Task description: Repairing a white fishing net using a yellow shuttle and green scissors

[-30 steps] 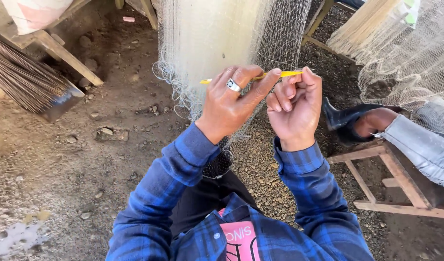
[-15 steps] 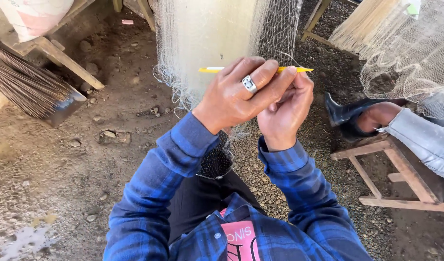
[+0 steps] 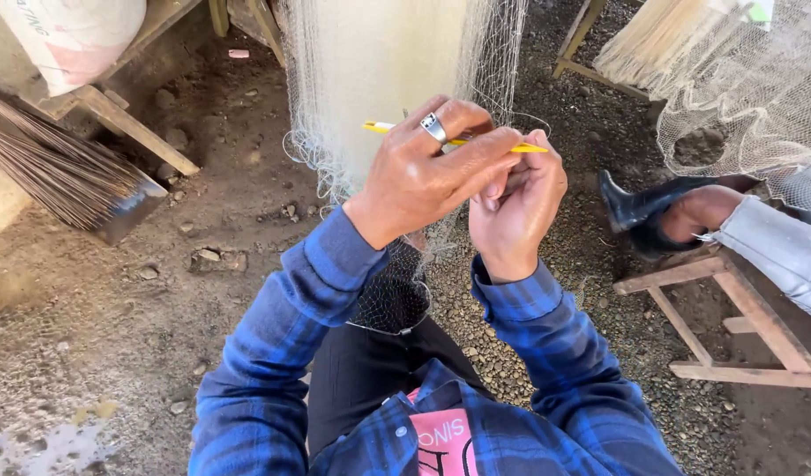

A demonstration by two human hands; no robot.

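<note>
A pale fishing net [image 3: 379, 62] hangs in front of me, bunched down toward my lap. My left hand [image 3: 427, 172], wearing a silver ring, reaches across and grips a thin yellow netting needle [image 3: 383, 129] held level against the net. My right hand [image 3: 515, 207] is curled just behind it, pinching net mesh and the needle's right end; its fingertips are partly hidden by the left hand. Both forearms wear blue plaid sleeves.
A bundle of thin sticks [image 3: 57, 176] lies at left under a wooden plank [image 3: 132, 128] and a white sack [image 3: 70, 35]. Another person's foot in a black shoe [image 3: 648, 211] rests on a wooden stool [image 3: 732, 308] at right, beside more net [image 3: 740, 88]. The ground is dirt and gravel.
Both hands have shifted slightly down and closer together. The left hand has slid over the right, and the needle has turned level across the net.
</note>
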